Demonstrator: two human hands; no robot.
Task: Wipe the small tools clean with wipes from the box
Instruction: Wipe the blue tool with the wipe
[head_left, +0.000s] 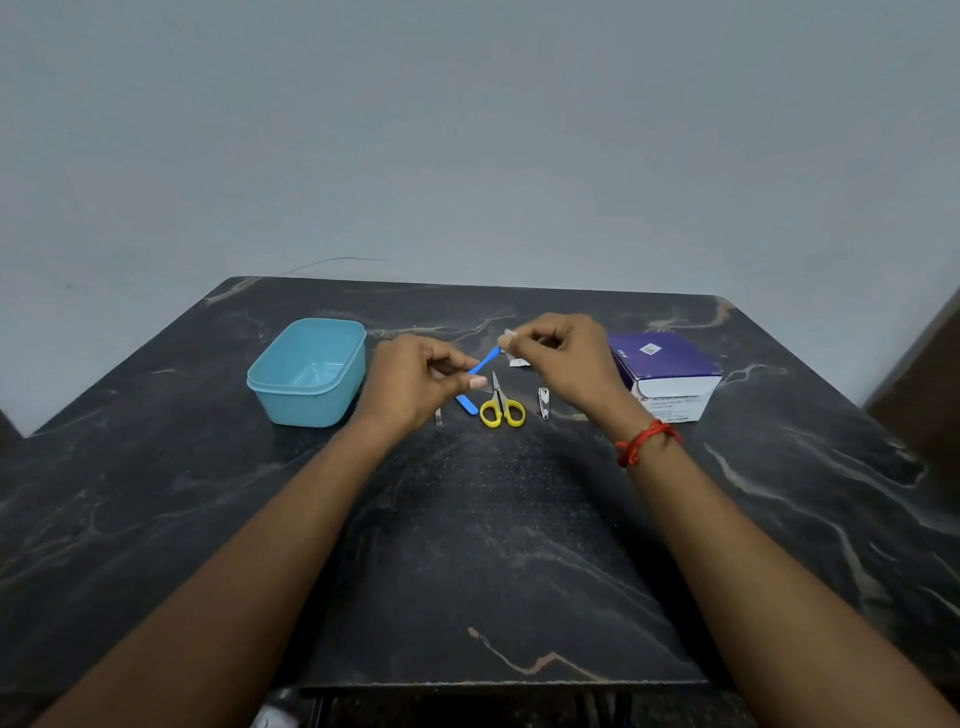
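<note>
Two raised hands — left (415, 376) pinching blue tool (484, 360), right (558, 358) pinching wipe (505, 339).

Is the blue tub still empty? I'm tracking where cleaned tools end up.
Yes, the blue tub shows only its bare floor, while the scissors and nail clipper lie on the table.

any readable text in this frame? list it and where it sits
"BD": front face of the purple and white box; the letters are small, so this reading is tentative.
Smaller lines beside and under it: too blurred to read.
Square code label on the box top: unreadable.
No text shows elsewhere.
</note>
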